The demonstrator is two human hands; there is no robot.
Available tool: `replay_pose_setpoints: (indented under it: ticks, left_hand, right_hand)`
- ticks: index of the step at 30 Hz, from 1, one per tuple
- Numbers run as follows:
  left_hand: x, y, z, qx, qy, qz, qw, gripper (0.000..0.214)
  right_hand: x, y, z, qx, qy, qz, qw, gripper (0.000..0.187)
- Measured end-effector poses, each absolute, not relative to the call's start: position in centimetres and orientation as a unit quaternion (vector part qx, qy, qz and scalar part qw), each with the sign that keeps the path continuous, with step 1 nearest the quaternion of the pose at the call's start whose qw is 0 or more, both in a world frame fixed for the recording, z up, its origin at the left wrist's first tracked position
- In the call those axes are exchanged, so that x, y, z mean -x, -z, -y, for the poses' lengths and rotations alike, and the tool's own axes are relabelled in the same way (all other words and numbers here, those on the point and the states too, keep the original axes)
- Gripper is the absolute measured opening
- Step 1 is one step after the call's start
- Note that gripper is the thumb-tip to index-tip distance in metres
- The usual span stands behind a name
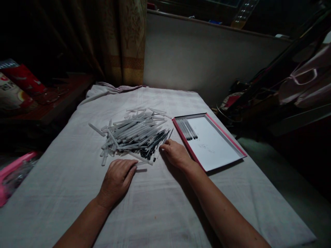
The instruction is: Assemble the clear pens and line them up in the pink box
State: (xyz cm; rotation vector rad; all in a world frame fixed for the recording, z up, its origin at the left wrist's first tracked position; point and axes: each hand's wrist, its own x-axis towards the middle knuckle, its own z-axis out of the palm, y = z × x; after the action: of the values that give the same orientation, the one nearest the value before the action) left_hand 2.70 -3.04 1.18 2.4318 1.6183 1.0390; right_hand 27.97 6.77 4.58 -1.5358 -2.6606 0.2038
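Observation:
My left hand (119, 175) rests low over the cloth, closed, with thumb and forefinger pinching a translucent pen barrel (142, 163) that points right. My right hand (176, 153) is at the right edge of the pile, its fingers pinched together beside the black pen refills (152, 144). A thin dark refill runs past those fingertips; whether they grip it is hidden. Farther back lies a loose heap of clear pen barrels (137, 129). Right of the heap, a red-edged shallow box lid (226, 132) holds a row of pens (186, 129) along its left side.
A pale checked cloth (144, 213) covers the table. Behind it are a curtain (129, 41) and a low wall (186, 58). A side table (62, 96) with packets stands at left, and a pink-edged container (18, 168) sits below.

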Motion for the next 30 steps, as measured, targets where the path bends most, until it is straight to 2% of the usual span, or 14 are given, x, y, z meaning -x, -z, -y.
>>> replay_pose_setpoints:
  ticks: [6, 9, 12, 15, 17, 19, 23, 30]
  left_hand:
    - [-2.7, -0.9, 3.0, -0.787, -0.343, -0.513, 0.001, 0.021]
    - [-2.6, -0.7, 3.0, -0.787, -0.343, -0.512, -0.008, 0.020]
    - [-2.6, -0.7, 3.0, -0.784, -0.348, -0.513, -0.027, 0.018]
    - [-2.7, -0.8, 3.0, -0.783, -0.355, -0.508, -0.050, 0.017]
    - [-2.7, -0.9, 3.0, -0.788, -0.352, -0.502, -0.057, 0.016]
    - [-2.7, -1.0, 3.0, -0.793, -0.350, -0.496, -0.058, 0.016]
    - [-2.7, -1.1, 3.0, -0.792, -0.351, -0.497, -0.054, 0.016]
    - [-2.6, -0.9, 3.0, -0.789, -0.347, -0.504, -0.050, 0.017]
  right_hand:
    - [-28.1, -5.6, -8.3, 0.379, -0.005, 0.925, -0.043, 0.021]
    - [-28.5, -5.2, -8.5, 0.326, -0.003, 0.945, -0.033, 0.021]
    - [-29.0, -4.3, -8.1, 0.331, -0.038, 0.940, 0.079, 0.018]
    - [-28.7, -3.7, -6.7, 0.377, -0.135, 0.858, 0.321, 0.012]
    - [-28.0, -3.9, -5.3, 0.417, -0.241, 0.728, 0.488, 0.011]
    - [-26.9, -4.4, -3.8, 0.437, -0.351, 0.582, 0.589, 0.016]
    - [-25.0, -5.4, -1.5, 0.419, -0.464, 0.452, 0.636, 0.022]
    - [-24.1, -5.1, -0.7, 0.411, -0.498, 0.438, 0.626, 0.024]
